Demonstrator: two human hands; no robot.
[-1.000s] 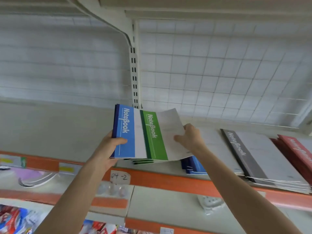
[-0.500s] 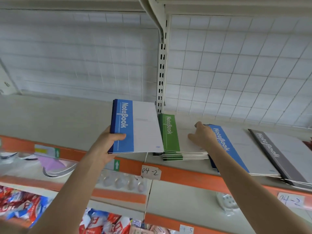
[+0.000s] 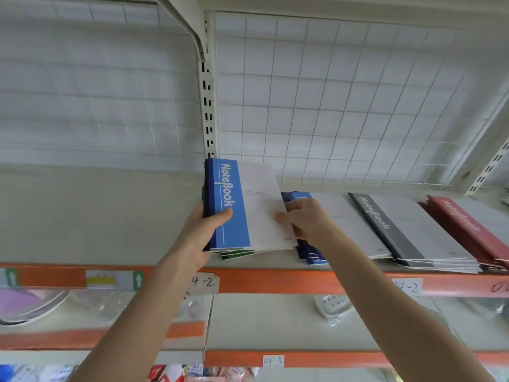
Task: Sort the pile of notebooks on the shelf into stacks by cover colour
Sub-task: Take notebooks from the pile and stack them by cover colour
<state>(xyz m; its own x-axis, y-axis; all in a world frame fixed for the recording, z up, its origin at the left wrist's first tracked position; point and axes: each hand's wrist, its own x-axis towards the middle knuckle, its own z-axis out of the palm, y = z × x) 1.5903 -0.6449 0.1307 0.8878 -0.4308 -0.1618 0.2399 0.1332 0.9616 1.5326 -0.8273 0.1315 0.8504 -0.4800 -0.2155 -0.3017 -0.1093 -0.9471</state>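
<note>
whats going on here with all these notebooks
A person is sorting notebooks by cover colour on a shop shelf. The left hand grips a blue notebook by its spine side, and the right hand pinches its opposite edge, holding it over the green notebooks. To the right lie a blue stack, a grey stack and a red stack.
</note>
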